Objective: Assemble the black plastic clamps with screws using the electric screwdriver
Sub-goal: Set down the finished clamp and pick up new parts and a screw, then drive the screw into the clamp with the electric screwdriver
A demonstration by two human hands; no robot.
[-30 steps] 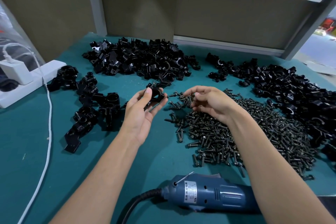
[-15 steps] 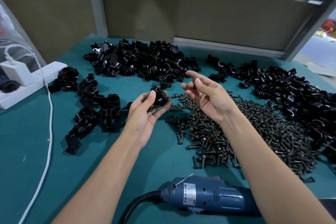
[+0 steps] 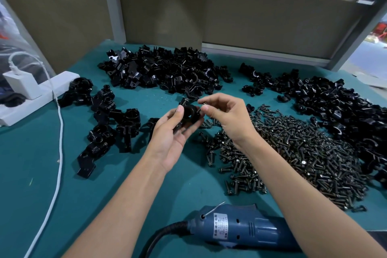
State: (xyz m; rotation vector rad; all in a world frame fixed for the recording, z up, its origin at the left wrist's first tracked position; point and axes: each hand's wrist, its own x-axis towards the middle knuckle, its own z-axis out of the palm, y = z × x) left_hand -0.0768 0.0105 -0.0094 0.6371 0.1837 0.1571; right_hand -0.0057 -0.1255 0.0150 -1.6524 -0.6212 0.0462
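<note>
Cradled the black plastic clamp [image 3: 189,114] just above the desk [image 3: 41,163], over the near edge of the screw heap, in the left hand [image 3: 173,136], palm up, thumb and fingers [image 3: 179,111] curled round its ring, apparently to steady it with a screw hole turned towards the right hand [image 3: 226,115]. Pinched what looked like a single screw [image 3: 201,109] between right thumb and forefinger, pads pressed almost together, its tip set against the clamp's side; other right fingers loosely bent, holding nothing visible. Judged to be seating a screw by hand ahead of driving. Left the electric screwdriver [image 3: 240,228] lying on its side at the near edge, untouched, cord trailing left, within easy reach. Ranged the loose screws [image 3: 293,148] to the right, beside the working hand, unassembled clamp parts heaped at the back [image 3: 167,71] and far right, and a cluster of joined clamps [image 3: 109,119] apart to the left, near a white power strip [image 3: 37,94] and its cable [image 3: 59,132].
</note>
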